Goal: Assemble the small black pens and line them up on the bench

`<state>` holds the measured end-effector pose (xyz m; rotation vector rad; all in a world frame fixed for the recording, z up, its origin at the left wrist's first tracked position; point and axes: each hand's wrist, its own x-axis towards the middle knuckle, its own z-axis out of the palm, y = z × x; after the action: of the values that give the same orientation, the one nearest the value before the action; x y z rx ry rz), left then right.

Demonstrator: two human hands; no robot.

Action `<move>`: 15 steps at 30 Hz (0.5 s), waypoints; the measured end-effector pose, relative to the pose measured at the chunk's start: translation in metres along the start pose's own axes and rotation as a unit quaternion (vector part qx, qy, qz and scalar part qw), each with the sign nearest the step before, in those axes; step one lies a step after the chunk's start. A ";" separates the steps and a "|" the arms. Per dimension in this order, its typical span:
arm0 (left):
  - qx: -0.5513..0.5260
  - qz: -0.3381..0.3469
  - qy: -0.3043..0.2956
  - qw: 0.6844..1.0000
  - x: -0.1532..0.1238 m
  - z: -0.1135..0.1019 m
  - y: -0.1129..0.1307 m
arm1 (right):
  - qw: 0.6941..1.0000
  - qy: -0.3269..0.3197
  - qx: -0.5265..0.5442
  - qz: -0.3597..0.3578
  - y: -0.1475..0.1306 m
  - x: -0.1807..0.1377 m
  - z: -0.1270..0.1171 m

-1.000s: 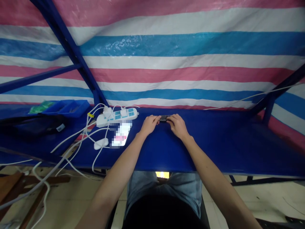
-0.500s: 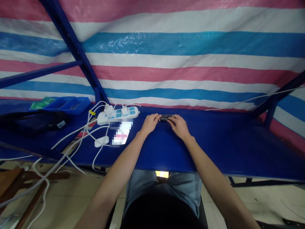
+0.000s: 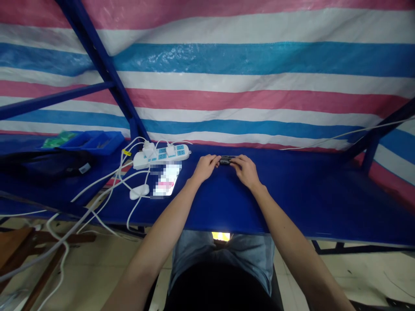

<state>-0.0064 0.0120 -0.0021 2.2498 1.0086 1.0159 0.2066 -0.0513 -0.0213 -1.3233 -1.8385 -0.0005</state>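
Note:
A small black object (image 3: 226,160) lies on the blue tabletop (image 3: 292,194), held between both of my hands. My left hand (image 3: 205,167) pinches its left end with curled fingers. My right hand (image 3: 246,169) grips its right end the same way. What the object is stays unclear at this size. Both forearms reach forward from the table's near edge.
A white power strip (image 3: 161,156) with plugs and white cables (image 3: 106,185) lies left of my hands, beside a blurred flat item (image 3: 165,179). A blue bin (image 3: 92,142) and a black bag (image 3: 45,166) sit far left. Blue frame posts (image 3: 106,73) and a striped tarp (image 3: 246,73) stand behind.
Both hands stay on the small black object at the same spot; only the camera view has shifted slightly.

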 end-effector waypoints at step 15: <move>0.013 -0.008 0.075 0.997 0.001 -0.005 0.004 | 0.998 0.043 -0.031 0.017 0.004 0.002 -0.012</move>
<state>-0.0080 0.0104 0.0039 2.2077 1.1071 1.1865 0.2169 -0.0536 -0.0137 -1.3779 -1.7560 -0.0956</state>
